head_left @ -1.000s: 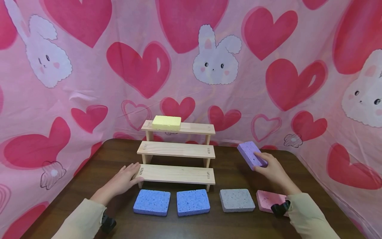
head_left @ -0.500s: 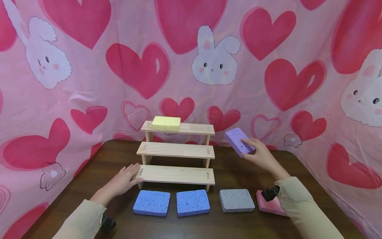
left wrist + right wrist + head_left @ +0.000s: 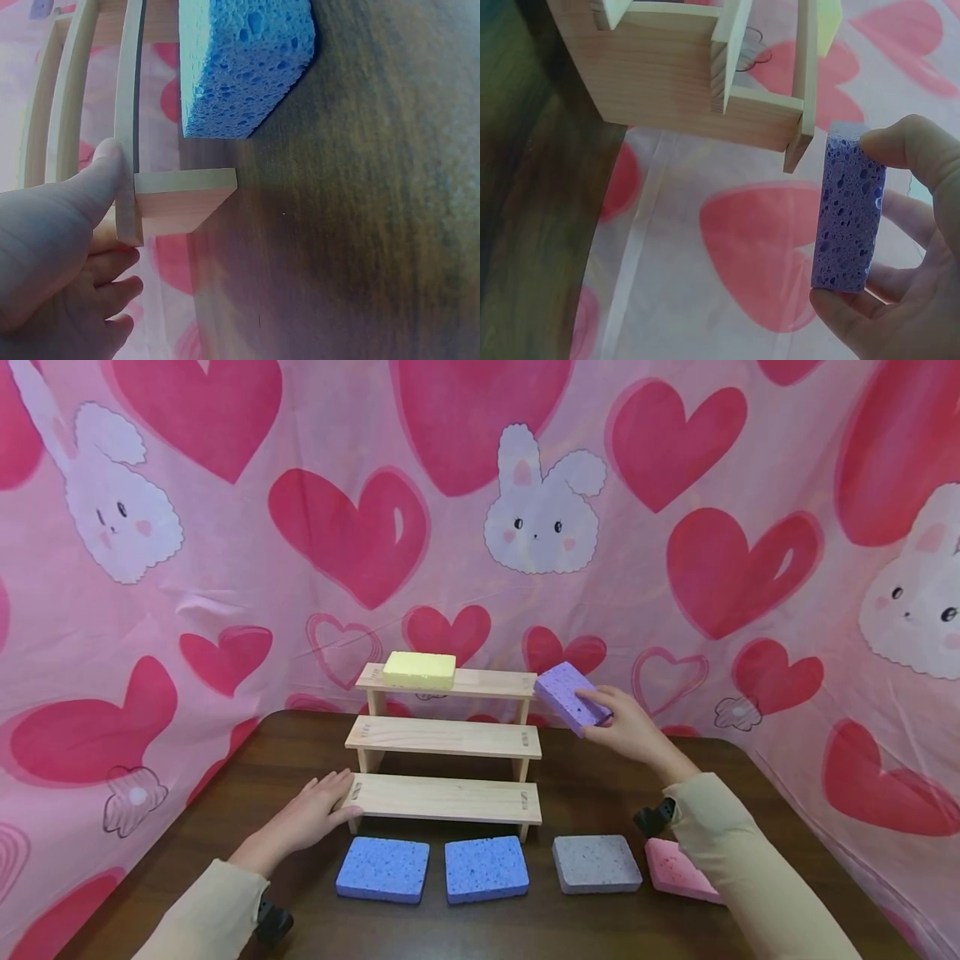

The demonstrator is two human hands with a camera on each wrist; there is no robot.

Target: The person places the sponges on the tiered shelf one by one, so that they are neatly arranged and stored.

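My right hand pinches a purple sponge in the air by the right end of the top board, thumb on one edge and fingers on the opposite one. In the right wrist view the sponge is narrow side on, close to the board's end. A three-step wooden stand is on the table. My left hand holds the left end of its lowest board; in the left wrist view the thumb presses the front edge, and the fingers are around the end. A yellow sponge lies on the top board's left part.
In front of the stand, a row of sponges lies on the dark wood table: one blue sponge, another blue sponge, a grey sponge and a pink sponge partly behind the right sleeve. A pink heart-and-rabbit cloth hangs behind.
My right hand has carried the purple sponge leftward and up, from right of the stand to the top board's right end. The left hand has stayed put.
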